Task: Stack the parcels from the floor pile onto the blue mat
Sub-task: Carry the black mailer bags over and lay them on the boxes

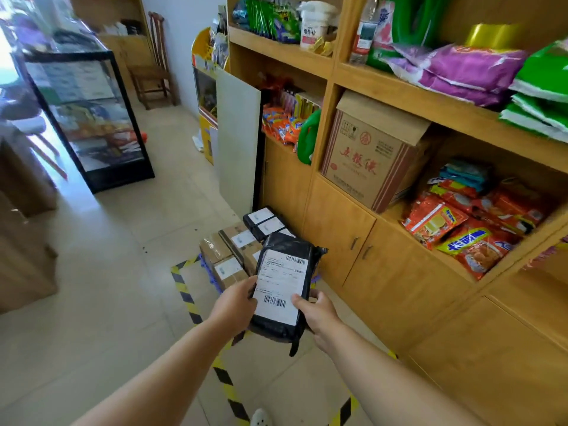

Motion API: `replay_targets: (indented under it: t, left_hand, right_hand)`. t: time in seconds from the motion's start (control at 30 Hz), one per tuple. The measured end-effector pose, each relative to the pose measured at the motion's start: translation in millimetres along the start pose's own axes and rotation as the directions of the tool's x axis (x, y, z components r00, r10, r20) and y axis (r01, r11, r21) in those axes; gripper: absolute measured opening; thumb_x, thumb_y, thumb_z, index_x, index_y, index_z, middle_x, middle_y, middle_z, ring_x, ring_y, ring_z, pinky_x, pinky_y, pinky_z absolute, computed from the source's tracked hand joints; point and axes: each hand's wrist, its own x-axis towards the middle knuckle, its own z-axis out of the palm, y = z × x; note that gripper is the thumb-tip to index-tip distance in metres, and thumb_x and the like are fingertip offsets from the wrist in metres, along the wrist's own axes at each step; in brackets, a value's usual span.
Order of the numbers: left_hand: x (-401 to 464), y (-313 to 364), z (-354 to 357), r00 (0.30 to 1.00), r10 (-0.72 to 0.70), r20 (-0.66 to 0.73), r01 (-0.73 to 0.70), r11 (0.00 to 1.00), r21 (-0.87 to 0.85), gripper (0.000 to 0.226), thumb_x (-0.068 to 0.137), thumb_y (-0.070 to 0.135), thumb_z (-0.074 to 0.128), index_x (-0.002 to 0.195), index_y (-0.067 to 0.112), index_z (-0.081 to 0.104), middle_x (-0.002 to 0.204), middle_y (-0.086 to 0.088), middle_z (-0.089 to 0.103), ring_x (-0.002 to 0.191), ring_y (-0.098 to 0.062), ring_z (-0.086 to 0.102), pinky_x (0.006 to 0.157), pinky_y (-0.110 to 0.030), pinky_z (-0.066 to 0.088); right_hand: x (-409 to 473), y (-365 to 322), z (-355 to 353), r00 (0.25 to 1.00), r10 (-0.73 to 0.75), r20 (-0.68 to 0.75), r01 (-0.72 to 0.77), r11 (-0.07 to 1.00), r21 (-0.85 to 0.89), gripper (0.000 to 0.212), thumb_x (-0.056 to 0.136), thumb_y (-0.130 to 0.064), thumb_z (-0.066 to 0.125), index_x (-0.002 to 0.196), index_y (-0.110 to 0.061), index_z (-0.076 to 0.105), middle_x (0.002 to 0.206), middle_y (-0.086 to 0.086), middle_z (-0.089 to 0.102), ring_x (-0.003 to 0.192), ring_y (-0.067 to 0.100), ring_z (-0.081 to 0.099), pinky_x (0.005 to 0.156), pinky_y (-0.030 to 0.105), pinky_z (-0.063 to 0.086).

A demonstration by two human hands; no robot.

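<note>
both hands on it, the black parcel (284, 290) is up off the floor, label facing up, its long axis running away from the person toward the stack ahead. left hand (235, 305) grips the near left edge, thumb on the white label; right hand (318, 313) grips the near right corner, thumb on the label's lower corner, fingers curled under. so the grip sits at the near end, one hand on each side, neither closer than the other. straight beyond the far end of the grip, lower down, sit the stacked parcels (242, 244): brown boxes with black ones behind, right by the cabinet (338, 241). a sliver of blue mat (212, 276) peeks out along their left edge, inside the yellow-black floor tape (184, 290). the move looks like a push forward and down, keeping that long axis pointed at the stack; the soft bag could sag at its unsupported far end.
</note>
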Motion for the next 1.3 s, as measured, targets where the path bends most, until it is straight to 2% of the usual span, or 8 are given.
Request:
replay_targets:
  t: [0.23, 0.4, 0.5, 0.6, 0.87, 1.07, 1.2, 1.3]
  left_hand:
    - [108, -6, -57, 0.999, -0.034, -0.013, 0.035, 0.997, 0.062, 0.05, 0.088, 0.005, 0.044, 0.131, 0.028, 0.052, 0.121, 0.005, 0.063, 0.105, -0.013, 0.06, 0.078, -0.025, 0.052]
    - [161, -13, -94, 0.999, -0.028, -0.024, 0.029, 0.999, 0.042, 0.049, 0.087, 0.004, 0.044, 0.126, 0.029, 0.057, 0.118, 0.007, 0.065, 0.103, -0.012, 0.06, 0.081, -0.028, 0.052]
    - [195, -19, -119, 1.0, 0.001, -0.025, 0.001, 0.998, 0.071, 0.05, 0.087, 0.005, 0.042, 0.126, 0.033, 0.056, 0.117, 0.01, 0.065, 0.095, -0.007, 0.06, 0.066, -0.018, 0.049]
    - [229, -27, -146, 1.0, 0.021, 0.018, -0.021, 0.999, 0.041, 0.049, 0.087, 0.004, 0.04, 0.122, 0.035, 0.057, 0.11, 0.012, 0.065, 0.088, -0.005, 0.06, 0.063, -0.017, 0.05]
    - [333, -68, -233, 0.986, 0.097, 0.134, -0.107, 0.992, 0.071, 0.048, 0.083, 0.002, 0.045, 0.119, 0.03, 0.058, 0.114, 0.009, 0.064, 0.101, -0.011, 0.061, 0.085, -0.03, 0.053]
    - [397, -99, -252, 0.964, 0.081, 0.252, -0.113, 0.987, 0.116, 0.064, 0.084, -0.001, 0.047, 0.138, 0.033, 0.04, 0.126, 0.003, 0.059, 0.11, -0.013, 0.058, 0.066, -0.015, 0.047]
    - [426, -96, -234, 0.92, 0.113, 0.374, -0.183, 0.971, 0.157, 0.066, 0.082, -0.003, 0.043, 0.135, 0.036, 0.044, 0.123, 0.007, 0.06, 0.111, -0.014, 0.057, 0.076, -0.025, 0.051]
    - [447, -94, -209, 0.882, 0.118, 0.457, -0.21, 0.965, 0.157, 0.066, 0.077, -0.003, 0.041, 0.126, 0.039, 0.052, 0.114, 0.011, 0.065, 0.099, -0.013, 0.062, 0.074, -0.026, 0.052]
  right_hand:
    - [91, -60, 54, 1.0, 0.007, 0.02, -0.007, 1.0, -0.013, 0.028, 0.083, -0.02, 0.071, 0.1, -0.014, 0.049, 0.099, 0.005, 0.063, 0.098, 0.027, 0.063, 0.092, 0.046, 0.051]
    - [136, -95, 92, 1.0, -0.003, 0.008, 0.004, 0.999, -0.043, 0.027, 0.085, -0.018, 0.069, 0.102, -0.014, 0.049, 0.109, 0.012, 0.064, 0.1, 0.029, 0.063, 0.092, 0.047, 0.052]
    - [161, -112, 119, 1.0, -0.017, 0.001, 0.017, 0.998, -0.062, 0.037, 0.089, -0.016, 0.064, 0.12, -0.008, 0.046, 0.115, 0.012, 0.063, 0.1, 0.026, 0.062, 0.073, 0.032, 0.055]
    - [183, -130, 149, 0.998, -0.048, -0.026, 0.046, 0.996, -0.082, 0.024, 0.093, -0.015, 0.058, 0.114, -0.013, 0.046, 0.114, 0.009, 0.062, 0.095, 0.023, 0.061, 0.059, 0.019, 0.047]
    - [243, -168, 253, 0.993, -0.036, -0.114, 0.033, 0.999, -0.024, 0.02, 0.095, -0.016, 0.052, 0.115, -0.02, 0.051, 0.117, 0.005, 0.062, 0.104, 0.025, 0.061, 0.095, 0.04, 0.05]
    - [273, -168, 301, 0.974, 0.067, -0.216, -0.039, 0.991, 0.132, 0.019, 0.095, -0.017, 0.055, 0.113, -0.022, 0.052, 0.111, 0.003, 0.063, 0.101, 0.024, 0.063, 0.093, 0.041, 0.051]
    - [287, -158, 296, 0.939, 0.137, -0.317, -0.074, 0.977, 0.202, 0.043, 0.092, -0.017, 0.06, 0.133, -0.015, 0.046, 0.118, 0.007, 0.06, 0.103, 0.026, 0.062, 0.091, 0.04, 0.051]
    - [298, -152, 281, 0.913, 0.178, -0.367, -0.095, 0.968, 0.232, 0.044, 0.092, -0.016, 0.061, 0.133, -0.011, 0.046, 0.122, 0.009, 0.06, 0.096, 0.024, 0.06, 0.074, 0.027, 0.051]
